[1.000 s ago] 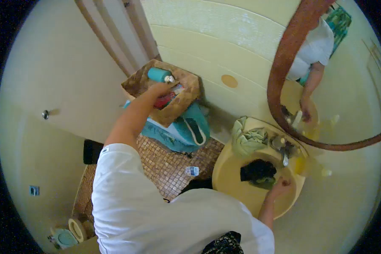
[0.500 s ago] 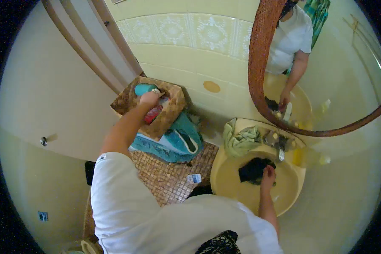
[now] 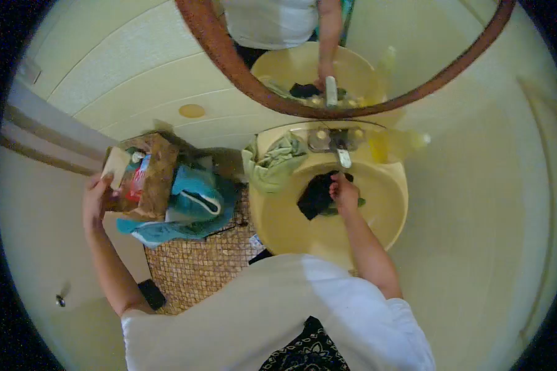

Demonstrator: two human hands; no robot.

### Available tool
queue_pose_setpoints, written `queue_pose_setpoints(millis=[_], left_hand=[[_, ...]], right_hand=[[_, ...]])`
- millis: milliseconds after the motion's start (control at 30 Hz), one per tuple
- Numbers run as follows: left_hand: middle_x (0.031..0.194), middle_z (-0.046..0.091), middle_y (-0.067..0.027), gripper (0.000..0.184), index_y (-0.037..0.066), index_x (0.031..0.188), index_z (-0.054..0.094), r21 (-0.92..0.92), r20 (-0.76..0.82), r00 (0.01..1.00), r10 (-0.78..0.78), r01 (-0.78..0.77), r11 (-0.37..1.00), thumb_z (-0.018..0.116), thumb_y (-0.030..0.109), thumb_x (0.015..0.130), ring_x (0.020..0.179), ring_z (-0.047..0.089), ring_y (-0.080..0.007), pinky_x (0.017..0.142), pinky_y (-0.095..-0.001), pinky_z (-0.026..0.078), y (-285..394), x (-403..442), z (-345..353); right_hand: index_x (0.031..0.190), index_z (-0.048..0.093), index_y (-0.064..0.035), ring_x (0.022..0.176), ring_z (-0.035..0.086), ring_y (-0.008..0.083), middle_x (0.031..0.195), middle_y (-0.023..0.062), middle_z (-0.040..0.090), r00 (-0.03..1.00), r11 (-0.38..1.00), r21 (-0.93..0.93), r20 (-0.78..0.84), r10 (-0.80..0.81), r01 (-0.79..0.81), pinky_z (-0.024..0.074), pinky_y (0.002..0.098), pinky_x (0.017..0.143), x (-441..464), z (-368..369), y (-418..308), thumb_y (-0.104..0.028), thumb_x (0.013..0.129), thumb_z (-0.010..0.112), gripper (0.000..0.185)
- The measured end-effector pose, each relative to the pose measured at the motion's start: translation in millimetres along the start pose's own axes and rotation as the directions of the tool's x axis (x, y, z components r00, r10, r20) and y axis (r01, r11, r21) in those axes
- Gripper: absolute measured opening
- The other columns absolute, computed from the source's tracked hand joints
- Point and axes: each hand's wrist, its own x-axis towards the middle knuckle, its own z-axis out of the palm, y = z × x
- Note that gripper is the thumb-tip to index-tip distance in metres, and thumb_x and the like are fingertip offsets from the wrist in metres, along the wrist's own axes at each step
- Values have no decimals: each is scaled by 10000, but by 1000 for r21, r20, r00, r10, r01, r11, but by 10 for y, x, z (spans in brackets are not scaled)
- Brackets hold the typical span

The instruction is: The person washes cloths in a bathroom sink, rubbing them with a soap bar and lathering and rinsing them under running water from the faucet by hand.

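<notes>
Open room over near left of basin [image 3: 291,232]; faucet [image 3: 343,157] (jutting inward) obstructs far middle

**Creamy Yellow Meets Teal and Mottled Brown**

The sink [image 3: 303,232] is creamy yellow, the dark cloth [image 3: 315,196] in it black. Around it: pale green fabric [image 3: 275,164] at ten o'clock; mottled brown basket [image 3: 158,179], cream item [image 3: 116,166] and teal towel [image 3: 195,213] at nine; brown mosaic floor [image 3: 192,272] at eight; white-patterned black bandana [image 3: 309,349] at six.

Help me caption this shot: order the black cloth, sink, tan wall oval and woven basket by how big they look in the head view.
1. Sink
2. Woven basket
3. Black cloth, though the right hand covers part
4. Tan wall oval
</notes>
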Motion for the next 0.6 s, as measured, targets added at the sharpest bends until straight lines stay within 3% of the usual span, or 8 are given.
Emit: queue_pose_setpoints(millis=[100, 167, 200, 267, 300, 400, 500, 600], left_hand=[[660, 587, -89, 173, -2, 778, 575, -26, 31, 994, 102, -101, 995, 563, 164, 731, 577, 555, -122, 521, -235, 453, 87, -446, 567], [661, 594, -73, 138, 2, 772, 599, 0, 289, 892, 348, -363, 932, 579, 128, 718, 603, 552, -100, 523, -228, 438, 222, -679, 1381], [661, 596, -36, 118, 26, 783, 619, 229, 416, 858, 300, -418, 879, 590, 108, 704, 589, 528, -71, 523, -216, 426, 245, -726, 1733], [612, 576, -39, 175, 21, 807, 601, 185, 606, 748, 273, -465, 866, 591, 165, 707, 552, 495, -63, 519, -222, 410, -95, -667, 2499], [710, 594, -57, 205, 35, 856, 597, 266, 674, 719, 168, -448, 853, 588, 185, 716, 635, 526, -92, 593, -251, 433, -284, -641, 2844], [826, 560, -132, 354, 55, 991, 525, 224, 750, 516, 413, -786, 576, 598, 192, 673, 755, 545, -254, 660, -332, 433, -762, -627, 3724], [922, 520, -154, 437, 75, 1031, 495, -6, 717, 382, 583, -833, 553, 620, 202, 632, 856, 486, -323, 733, -376, 401, -1109, -678, 4232], [994, 477, -161, 481, 85, 1055, 479, 11, 600, 604, 524, -662, 749, 635, 232, 625, 933, 449, -309, 784, -373, 371, -1457, -632, 4570]], right_hand=[[928, 482, -26, 663, 541, 188, 746, 94, 554, 995, 964, 264, 96, 16, -41, 454, 271, 585, -106, 52, 194, -344, 814, 444, 339], [992, 435, -48, 739, 536, 197, 846, 117, 545, 973, 932, 306, 184, 141, -193, 446, 299, 643, -574, 420, -106, -362, 812, 443, 362], [1002, 426, -58, 748, 531, 196, 863, 115, 539, 958, 901, 374, 259, 125, -219, 442, 305, 655, -752, 561, -201, -374, 808, 445, 371], [1020, 409, -79, 766, 521, 192, 896, 109, 526, 913, 822, 496, 401, 71, -281, 432, 317, 680, -986, 732, -292, -398, 799, 449, 390], [998, 418, -84, 749, 518, 186, 874, 98, 526, 928, 841, 485, 369, 54, -242, 433, 316, 661, -998, 724, -258, -376, 800, 453, 354], [946, 432, -94, 689, 511, 175, 796, 76, 522, 985, 904, 419, 173, 11, -84, 436, 314, 602, -787, 562, -83, -287, 798, 464, 245], [904, 424, -84, 611, 499, 175, 713, 74, 510, 992, 947, 320, -130, -1, 43, 434, 309, 531, -231, 97, 168, -162, 788, 459, 145], [835, 428, -73, 558, 480, 168, 676, 66, 491, 975, 954, 294, -222, 8, 60, 419, 291, 463, 69, -81, 148, -92, 777, 442, 63]])
